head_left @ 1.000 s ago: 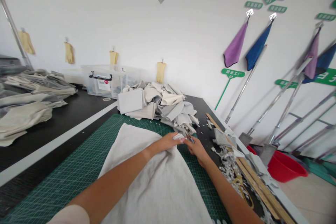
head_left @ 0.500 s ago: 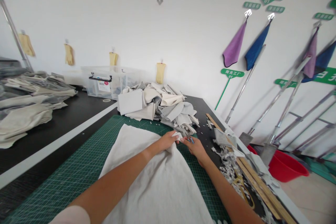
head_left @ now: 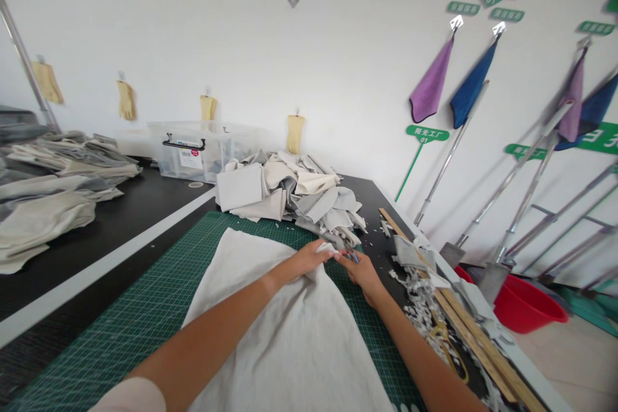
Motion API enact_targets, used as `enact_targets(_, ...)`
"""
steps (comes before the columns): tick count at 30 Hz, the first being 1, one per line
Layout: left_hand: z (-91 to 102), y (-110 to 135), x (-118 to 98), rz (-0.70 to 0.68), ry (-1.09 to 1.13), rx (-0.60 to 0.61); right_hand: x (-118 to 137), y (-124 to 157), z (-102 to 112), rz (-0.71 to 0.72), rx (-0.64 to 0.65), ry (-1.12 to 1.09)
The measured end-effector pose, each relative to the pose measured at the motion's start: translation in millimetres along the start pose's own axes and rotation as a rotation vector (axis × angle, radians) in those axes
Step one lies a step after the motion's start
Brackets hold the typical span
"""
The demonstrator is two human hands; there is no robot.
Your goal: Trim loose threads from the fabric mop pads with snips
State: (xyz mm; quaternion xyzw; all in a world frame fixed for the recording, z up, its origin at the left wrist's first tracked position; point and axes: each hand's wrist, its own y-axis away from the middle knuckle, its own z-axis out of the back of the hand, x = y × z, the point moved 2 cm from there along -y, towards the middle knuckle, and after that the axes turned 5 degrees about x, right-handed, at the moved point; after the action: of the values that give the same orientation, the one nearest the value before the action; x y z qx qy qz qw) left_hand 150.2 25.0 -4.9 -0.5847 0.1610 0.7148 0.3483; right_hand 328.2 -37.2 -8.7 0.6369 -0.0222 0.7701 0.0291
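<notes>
Cloth (head_left: 299,347) before me on the mat (head_left: 145,290)
On my counter (head_left: 159,196), scraps (head_left: 284,190) lie at the mat's far edge, a bin (head_left: 188,167) behind them leftward; a stack (head_left: 48,206) sits left, sticks (head_left: 483,336) right.

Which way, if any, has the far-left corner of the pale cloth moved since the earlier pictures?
No, no movement visible. The far-left corner of the pale cloth keeps the same place against the green cutting mat.

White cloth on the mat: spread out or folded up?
Mostly spread: the white cloth lies broad over the green mat, wrinkled, with one edge pinched up in the left hand.
</notes>
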Motion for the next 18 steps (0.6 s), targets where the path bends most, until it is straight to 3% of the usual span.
enact_targets(5,1.4,-0.9,3.5,-0.014,-0.026,0.034,-0.6,-0.1,0.6,0.033,0.042,-0.016)
enact_targets(13,0.8,-2.2,7.6,-0.037,0.108,0.023,1.7,0.7,-1.4,0.014,0.053,0.022)
enact_targets(18,-2.8,-0.8,8.0,0.023,0.245,0.031,4.6,2.0,-1.2,0.014,0.067,0.011)
